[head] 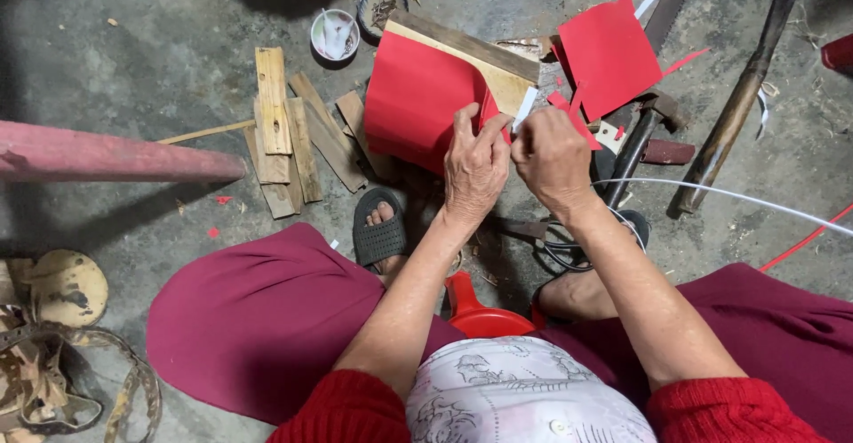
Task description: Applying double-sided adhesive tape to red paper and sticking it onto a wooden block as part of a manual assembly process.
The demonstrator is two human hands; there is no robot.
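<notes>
Red paper sheet (pixel 413 96) (glossy), pale wooden board (pixel 498 79), maroon trousers (pixel 258 319).

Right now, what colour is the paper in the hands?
Red; the paper sheet shows best in the head view.

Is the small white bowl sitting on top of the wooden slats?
No, the white bowl rests on the concrete floor, apart from the wooden slats.

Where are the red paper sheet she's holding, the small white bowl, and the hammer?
red paper sheet (pixel 413 101), head view, middle of its face.
small white bowl (pixel 335 34), head view, inside.
hammer (pixel 633 150), head view, on its dark handle.
</notes>
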